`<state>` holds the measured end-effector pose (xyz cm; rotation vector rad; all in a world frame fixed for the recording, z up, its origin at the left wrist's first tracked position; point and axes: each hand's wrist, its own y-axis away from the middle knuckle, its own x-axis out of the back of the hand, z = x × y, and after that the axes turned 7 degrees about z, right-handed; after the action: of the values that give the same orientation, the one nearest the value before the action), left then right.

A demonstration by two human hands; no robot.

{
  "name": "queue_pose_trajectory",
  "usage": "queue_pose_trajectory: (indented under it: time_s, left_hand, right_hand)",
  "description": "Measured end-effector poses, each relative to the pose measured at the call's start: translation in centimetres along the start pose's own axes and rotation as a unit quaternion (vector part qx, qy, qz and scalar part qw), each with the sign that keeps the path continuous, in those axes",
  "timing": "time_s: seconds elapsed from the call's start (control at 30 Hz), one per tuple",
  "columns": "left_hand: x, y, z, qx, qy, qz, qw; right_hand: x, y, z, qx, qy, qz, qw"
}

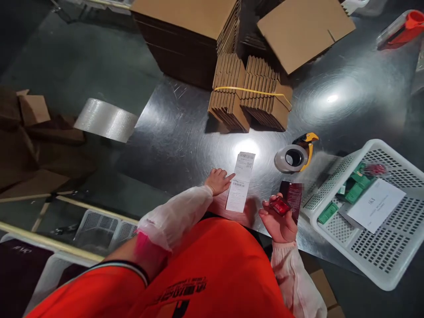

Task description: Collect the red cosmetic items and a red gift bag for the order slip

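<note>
My left hand (217,182) rests on the steel table with its index finger stretched out, touching or almost touching the long white printed slip with barcodes (240,182). My right hand (279,219) is closed around a small glossy red item (280,206) and a dark red card or carton (291,198), which stands up behind it. Part of the card is blurred out. Translucent plastic sleeves cover both forearms (174,217), over an orange top.
To the right stands a white mesh basket (364,247) holding green packets and a white sheet. A yellow-handled tape dispenser (294,157) sits nearby. Flat cardboard bundles (250,95) with a yellow strap lie ahead. A bubble-wrap roll (106,120) lies left.
</note>
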<state>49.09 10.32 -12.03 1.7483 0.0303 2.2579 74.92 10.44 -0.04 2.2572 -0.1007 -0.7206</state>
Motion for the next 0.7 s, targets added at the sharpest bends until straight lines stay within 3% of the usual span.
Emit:
queue_pose_trajectory:
  time_s: [0.7]
  left_hand:
    - [-0.22,0.00,-0.05,-0.003,-0.008,0.003,1.000]
  right_hand:
    - [0.13,0.09,0.24,0.000,-0.002,0.008,1.000]
